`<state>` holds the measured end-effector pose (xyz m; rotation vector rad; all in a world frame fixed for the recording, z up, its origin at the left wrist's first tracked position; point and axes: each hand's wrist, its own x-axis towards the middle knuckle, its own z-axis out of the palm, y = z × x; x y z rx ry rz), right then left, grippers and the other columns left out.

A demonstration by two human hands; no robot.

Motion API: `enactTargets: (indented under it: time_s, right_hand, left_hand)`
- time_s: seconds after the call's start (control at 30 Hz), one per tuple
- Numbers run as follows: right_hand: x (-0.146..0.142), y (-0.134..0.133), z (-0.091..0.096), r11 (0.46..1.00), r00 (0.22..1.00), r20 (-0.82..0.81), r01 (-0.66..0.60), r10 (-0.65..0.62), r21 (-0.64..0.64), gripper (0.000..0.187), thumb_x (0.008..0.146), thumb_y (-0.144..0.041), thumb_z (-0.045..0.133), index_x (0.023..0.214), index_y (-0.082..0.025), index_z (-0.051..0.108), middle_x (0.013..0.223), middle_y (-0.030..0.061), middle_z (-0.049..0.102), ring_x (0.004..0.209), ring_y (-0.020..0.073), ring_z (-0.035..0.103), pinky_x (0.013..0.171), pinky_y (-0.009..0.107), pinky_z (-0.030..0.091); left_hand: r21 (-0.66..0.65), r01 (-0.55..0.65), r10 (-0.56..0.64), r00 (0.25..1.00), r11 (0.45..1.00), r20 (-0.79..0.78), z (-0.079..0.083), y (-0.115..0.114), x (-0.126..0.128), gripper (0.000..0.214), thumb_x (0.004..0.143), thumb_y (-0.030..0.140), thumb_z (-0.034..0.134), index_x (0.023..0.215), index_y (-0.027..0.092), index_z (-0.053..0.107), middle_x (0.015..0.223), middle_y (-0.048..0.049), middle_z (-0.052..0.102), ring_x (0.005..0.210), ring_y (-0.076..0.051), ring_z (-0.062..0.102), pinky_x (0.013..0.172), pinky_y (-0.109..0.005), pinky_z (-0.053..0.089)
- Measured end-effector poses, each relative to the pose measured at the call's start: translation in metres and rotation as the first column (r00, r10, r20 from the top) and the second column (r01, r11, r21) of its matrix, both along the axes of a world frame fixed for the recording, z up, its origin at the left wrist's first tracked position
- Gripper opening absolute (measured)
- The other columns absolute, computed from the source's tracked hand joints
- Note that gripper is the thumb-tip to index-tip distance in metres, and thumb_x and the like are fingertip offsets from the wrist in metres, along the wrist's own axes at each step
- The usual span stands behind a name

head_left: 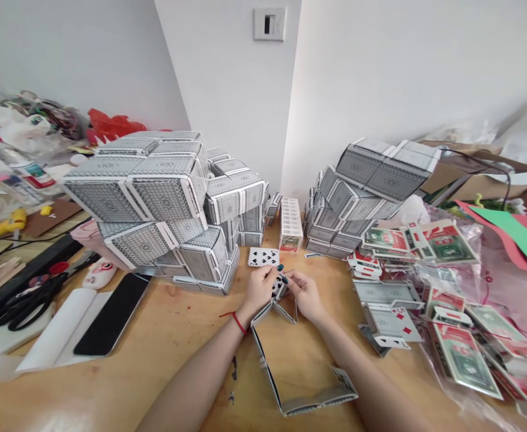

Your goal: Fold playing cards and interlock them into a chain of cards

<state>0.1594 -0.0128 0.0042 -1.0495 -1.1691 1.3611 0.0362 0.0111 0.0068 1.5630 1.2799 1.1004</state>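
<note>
The left hand (pixel 258 289) and right hand (pixel 304 294) come together, pinching a playing card (pixel 279 287) above a folded strip of cards (pixel 317 403) on the wooden bench (pixel 191 354); light and springy, it suits edge holds.

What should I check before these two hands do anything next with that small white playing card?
Left hand on the white playing card with black pips: ok, it pinches the card.
Right hand gripping that card: cannot tell, the contact is partly hidden.
Folded chain of grey-backed cards on the pale wooden table: ok, it lies between the forearms.
Chain joined to the held card: cannot tell.
Tall block of grey-backed cards: ok, it stands apart from the hands.
</note>
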Motion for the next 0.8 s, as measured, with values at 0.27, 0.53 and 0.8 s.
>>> enactTargets:
  time_s: [0.27,0.53,0.8]
  right_hand:
    - [0.011,0.004,0.002,0.959,0.958,0.073,0.272,-0.278,0.076,0.024,0.075,-0.042,0.052,0.073,-0.018,0.055,0.06,-0.0013,0.055,0.053,0.012,0.049,0.052,0.023,0.041]
    - [0.015,0.007,-0.001,0.958,0.952,0.124,0.27,-0.28,0.098,0.023,0.073,-0.038,0.055,0.079,-0.017,0.062,0.079,0.005,0.064,0.069,0.0166,0.056,0.067,0.029,0.044]
    - [0.02,0.01,-0.004,0.96,0.941,0.196,0.262,-0.276,0.095,0.023,0.072,-0.037,0.055,0.073,-0.015,0.062,0.07,0.0043,0.063,0.065,0.0166,0.055,0.064,0.028,0.043]
  left_hand:
    - [0.003,0.106,-0.106,0.993,0.994,0.044,0.009,-0.002,0.001,0.033,0.064,0.03,0.062,0.092,0.015,0.054,0.087,-0.0031,0.061,0.078,-0.015,0.056,0.069,-0.024,0.043]
    - [-0.044,0.02,-0.023,0.996,0.999,-0.088,0.01,-0.003,0.001,0.045,0.057,0.023,0.067,0.098,0.017,0.049,0.089,-0.0037,0.062,0.08,-0.017,0.057,0.069,-0.026,0.045]
    - [-0.06,0.134,-0.136,0.99,0.989,-0.023,0.006,-0.005,0.001,0.032,0.064,0.024,0.061,0.093,0.016,0.051,0.077,-0.0018,0.063,0.067,-0.014,0.06,0.058,-0.023,0.047]
